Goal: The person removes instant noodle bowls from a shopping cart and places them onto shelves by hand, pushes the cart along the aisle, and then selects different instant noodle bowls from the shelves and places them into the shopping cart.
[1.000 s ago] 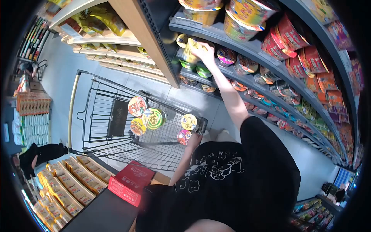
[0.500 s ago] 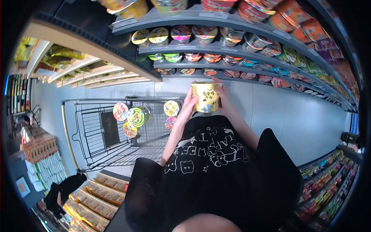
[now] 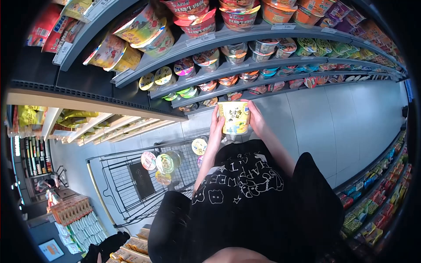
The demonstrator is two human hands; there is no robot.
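A yellow noodle cup (image 3: 234, 118) is held upright in front of my chest, its printed side showing. My left hand (image 3: 216, 122) wraps its left side and my right hand (image 3: 255, 115) its right side. To the left stands a wire shopping cart (image 3: 116, 186). Inside it lie several round-lidded cups, among them a green one (image 3: 165, 163), a red-and-white one (image 3: 148, 160) and a yellow one (image 3: 199, 147).
Shelves (image 3: 184, 84) of noodle cups and bowls curve across the top and right. Wooden shelves (image 3: 101, 97) with yellow bags are at the left. More packets (image 3: 372, 197) stand at lower right. A person in black (image 3: 105, 247) is at lower left.
My right hand has come back from the shelf with the yellow cup, and my left hand has left the cart to hold it too. The view has turned, and the cart appears lower.
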